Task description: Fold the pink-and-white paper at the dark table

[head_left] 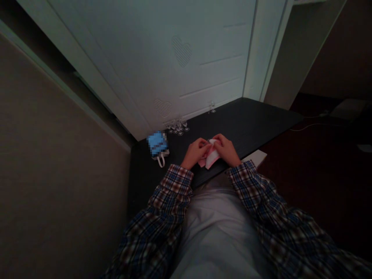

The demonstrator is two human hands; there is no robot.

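Between my two hands is a pink and white cloth (213, 155), bunched at the top, its lower corners hanging loose over the dark tabletop. My left hand (197, 150) pinches its left side with bent fingers. On the other side, my right hand (226, 149) grips it with the thumb pressed on the white part. A small greyish bit shows at the cloth's upper edge, but I cannot make out what it is. Beyond my left hand, several small clear glass pieces (178, 127) stand close together by the white panel. Another clear glass piece (212, 108) stands apart, farther right.
A blue box-like item (157, 143), blurred out, sits on the dark table (232, 116) at left, with a pale loop in front. The white panel (139, 58) rises behind the table. A white flat object (257, 158) lies below the table's front edge at right.
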